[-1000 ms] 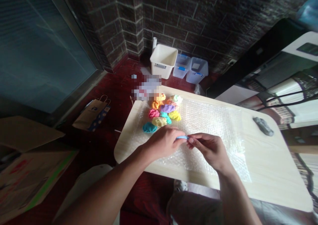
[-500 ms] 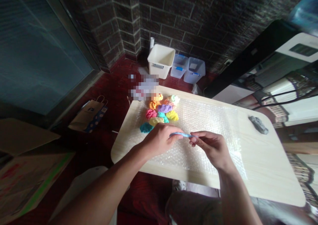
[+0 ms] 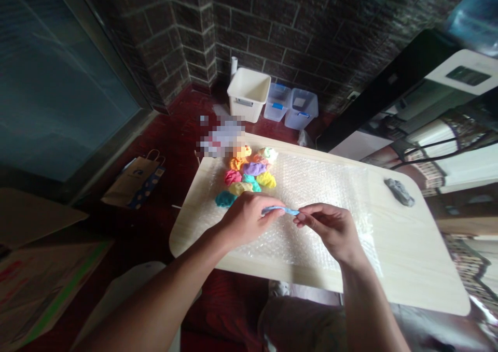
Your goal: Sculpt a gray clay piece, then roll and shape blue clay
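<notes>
Much of the thin, light-blue strip of soft, clay-like material (image 3: 290, 211) is hard to make out: its left part runs in between the thumb and forefinger of the left hand (image 3: 247, 217), and its right tip is covered by the fingers of the right hand (image 3: 332, 230). The left hand's remaining fingers are hidden behind its back. A pixelated patch (image 3: 221, 137) masks whatever is at the worktop's far left corner, and the brown cardboard box (image 3: 42, 284) is cut off by the picture's left edge.

The strip bridges the gap between the two hands, held above the clear bubble wrap (image 3: 322, 186) on the pale wood-grain worktop (image 3: 424, 269). The left hand is curled, gripping the strip; the right hand pinches its other end with thumb and fingertips. Just beyond the left hand lies a cluster of crumpled lumps, among them a teal one (image 3: 225, 199), a pale-yellow one (image 3: 240, 187) and a purple one (image 3: 254, 169). A grey lump (image 3: 399, 192) lies well apart, right of the bubble wrap.

Compared with one second ago, more of the strip shows between the hands, while the lumps keep their arrangement.
</notes>
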### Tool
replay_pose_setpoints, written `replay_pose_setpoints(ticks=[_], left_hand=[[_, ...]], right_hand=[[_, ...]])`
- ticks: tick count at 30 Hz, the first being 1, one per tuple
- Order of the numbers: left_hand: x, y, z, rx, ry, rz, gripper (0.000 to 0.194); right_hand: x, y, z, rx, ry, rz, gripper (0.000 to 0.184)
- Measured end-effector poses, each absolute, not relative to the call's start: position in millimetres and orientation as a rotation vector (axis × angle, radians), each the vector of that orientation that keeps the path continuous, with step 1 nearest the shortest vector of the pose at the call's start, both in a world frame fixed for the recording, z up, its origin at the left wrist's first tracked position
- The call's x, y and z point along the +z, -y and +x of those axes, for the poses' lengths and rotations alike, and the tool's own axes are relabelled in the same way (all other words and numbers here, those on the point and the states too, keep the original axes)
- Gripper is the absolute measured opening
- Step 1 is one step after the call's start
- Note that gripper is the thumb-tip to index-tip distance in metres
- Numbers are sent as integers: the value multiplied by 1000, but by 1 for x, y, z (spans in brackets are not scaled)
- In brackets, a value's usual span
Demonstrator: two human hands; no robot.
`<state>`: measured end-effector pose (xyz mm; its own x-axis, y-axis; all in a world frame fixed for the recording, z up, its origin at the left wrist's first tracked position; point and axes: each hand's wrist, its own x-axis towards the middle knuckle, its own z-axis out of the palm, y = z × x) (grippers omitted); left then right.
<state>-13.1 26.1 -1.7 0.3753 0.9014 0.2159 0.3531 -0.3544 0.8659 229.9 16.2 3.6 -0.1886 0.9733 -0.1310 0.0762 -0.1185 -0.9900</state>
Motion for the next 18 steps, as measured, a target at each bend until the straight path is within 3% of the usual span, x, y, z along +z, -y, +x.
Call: replay_pose_setpoints(ticks=[18], left_hand=[[2, -21, -8, 959, -1054, 1989, 13]], right_hand=[[12, -15, 212, 1485, 1342, -1223, 21]])
